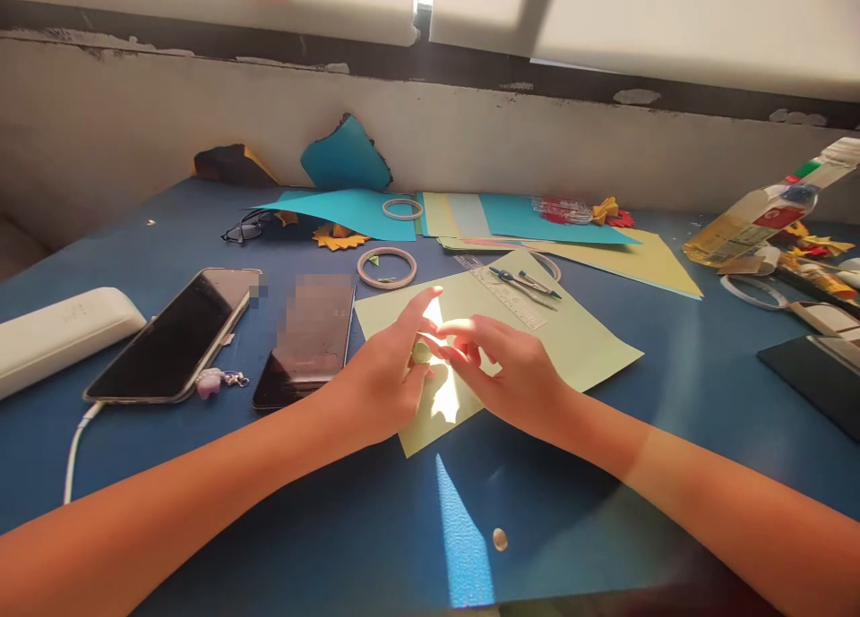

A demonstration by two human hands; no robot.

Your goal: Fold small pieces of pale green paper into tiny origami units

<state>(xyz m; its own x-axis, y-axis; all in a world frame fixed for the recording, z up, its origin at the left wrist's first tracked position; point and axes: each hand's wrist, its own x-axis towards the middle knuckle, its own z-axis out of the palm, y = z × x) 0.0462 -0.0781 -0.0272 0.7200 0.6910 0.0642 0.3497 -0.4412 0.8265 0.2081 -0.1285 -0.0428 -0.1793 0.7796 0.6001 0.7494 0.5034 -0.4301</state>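
Over a pale green paper sheet (578,353), my left hand (386,375) has its fingers closed around a small pale green roundish piece (421,352), seemingly paper. My right hand (514,366) meets it from the other side, thumb and forefinger pinched close to the piece; whatever lies between those fingertips is too small to make out. Sunlight falls brightly on the fingertips and the sheet. A clear ruler (507,296) and a pair of compasses (509,283) rest on the sheet's far part. Beyond my left hand lies a tape roll (361,271) with green scraps inside its ring.
Two phones (167,339) (302,384) and a white case (64,335) are on the left. Blue paper (356,209), yellow sheets (662,263) and a second tape roll (402,217) line the back. A bottle (752,218) leans at right. Nearby lies a small oval object (500,539).
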